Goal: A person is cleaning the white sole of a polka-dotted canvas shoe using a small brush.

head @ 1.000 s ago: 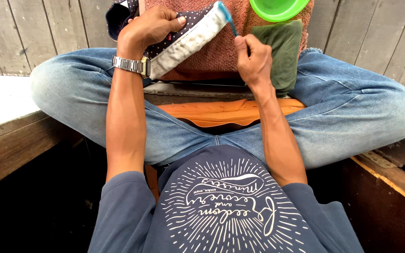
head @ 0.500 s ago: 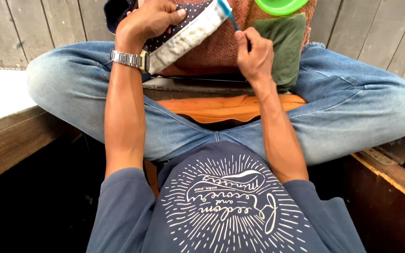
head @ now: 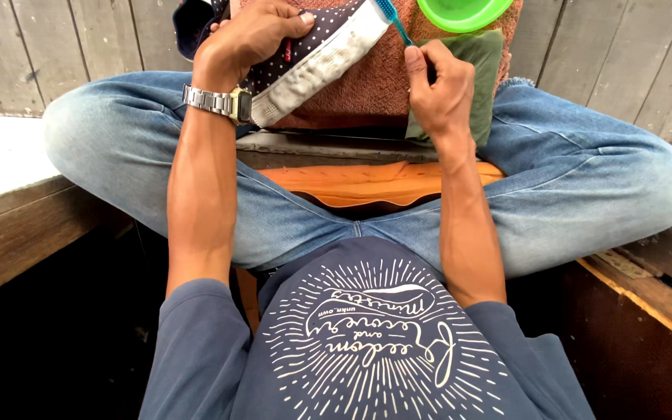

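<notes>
My left hand (head: 252, 33) grips a dark blue dotted shoe (head: 305, 47) with a grimy white sole, tilted up toward the top of the view. My right hand (head: 439, 87) pinches the handle of a blue toothbrush (head: 392, 17), whose head rests against the toe end of the sole. A steel wristwatch (head: 215, 101) sits on my left wrist. I sit cross-legged in blue jeans, both hands raised over my lap.
A reddish-brown towel (head: 367, 89) and a folded green cloth (head: 472, 74) lie under the hands. A bright green bowl (head: 464, 12) stands at the top edge. An orange cushion (head: 367, 183) lies between my legs. Grey wooden planks (head: 56, 47) and wooden ledges surround me.
Both hands and the shoe have shifted slightly up in the view. The brush stays at the sole's toe end with small movement.
</notes>
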